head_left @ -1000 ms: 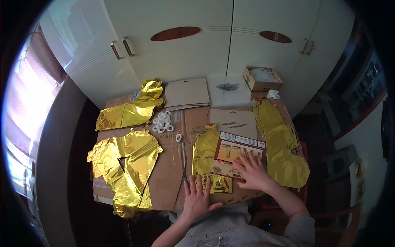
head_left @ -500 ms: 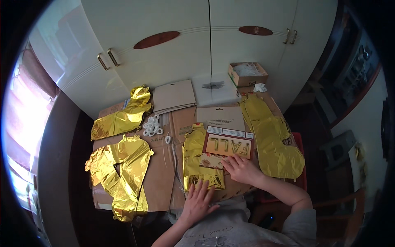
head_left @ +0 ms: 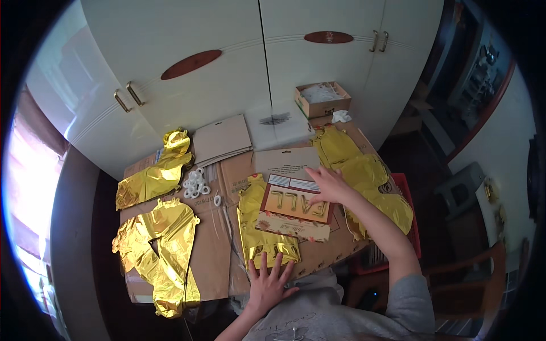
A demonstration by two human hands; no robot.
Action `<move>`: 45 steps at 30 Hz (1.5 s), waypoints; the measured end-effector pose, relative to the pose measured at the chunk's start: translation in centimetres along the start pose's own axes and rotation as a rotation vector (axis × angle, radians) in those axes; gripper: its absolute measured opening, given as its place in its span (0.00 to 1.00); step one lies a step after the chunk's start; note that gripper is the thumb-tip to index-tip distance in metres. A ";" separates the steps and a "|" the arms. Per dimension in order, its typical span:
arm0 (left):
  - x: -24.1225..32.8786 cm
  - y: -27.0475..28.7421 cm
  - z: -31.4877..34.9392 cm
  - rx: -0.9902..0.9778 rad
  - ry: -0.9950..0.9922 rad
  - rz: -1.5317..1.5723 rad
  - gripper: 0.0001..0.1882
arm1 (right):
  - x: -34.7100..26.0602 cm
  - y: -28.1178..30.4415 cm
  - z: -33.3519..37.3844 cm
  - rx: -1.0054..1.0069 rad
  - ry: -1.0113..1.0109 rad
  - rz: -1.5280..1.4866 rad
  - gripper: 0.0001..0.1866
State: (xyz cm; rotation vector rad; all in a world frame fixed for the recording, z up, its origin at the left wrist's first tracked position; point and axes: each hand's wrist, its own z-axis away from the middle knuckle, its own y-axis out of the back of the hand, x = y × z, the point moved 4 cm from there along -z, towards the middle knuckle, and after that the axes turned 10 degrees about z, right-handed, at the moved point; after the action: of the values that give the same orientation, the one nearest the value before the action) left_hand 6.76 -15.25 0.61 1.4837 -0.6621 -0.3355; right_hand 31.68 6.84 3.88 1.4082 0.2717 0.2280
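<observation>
Flat on the near end of the folded gold foil balloon, my left hand has its fingers spread. My right hand is open over the upper right corner of a printed card with gold letter shapes. Its index finger reaches past the card's top edge, and its thumb lies near the right side. A second, cream card with a leaf pattern shows below the first. Both cards overlap the foil. Behind them lies a plain brown card sheet with small print and a hanging slot.
More gold foil balloons lie at left, far left and right. White plastic rings sit near stacked cardboard sheets. An open box stands at the back, with a red crate at right.
My right hand has moved from the printed card's lower edge to its upper right corner. My left hand stays at the foil's near end with its fingers wider apart. The view has shifted.
</observation>
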 end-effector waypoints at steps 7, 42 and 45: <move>-0.1 0.3 0.1 0.010 0.019 0.081 0.44 | 3.1 3.5 -1.6 -0.054 0.078 -0.719 0.19; -10.2 8.1 5.9 0.187 0.438 0.109 0.37 | -5.0 -2.7 -2.9 -0.007 0.500 -0.224 0.35; -8.1 7.7 2.0 0.135 0.334 0.289 0.39 | -4.6 -3.9 -3.4 0.045 0.504 -0.223 0.36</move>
State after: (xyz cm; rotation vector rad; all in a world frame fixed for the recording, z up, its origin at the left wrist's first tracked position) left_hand -2.16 -11.40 6.41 1.5023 -0.6256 0.1804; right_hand 26.22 8.00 -0.21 1.3362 0.8483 0.3929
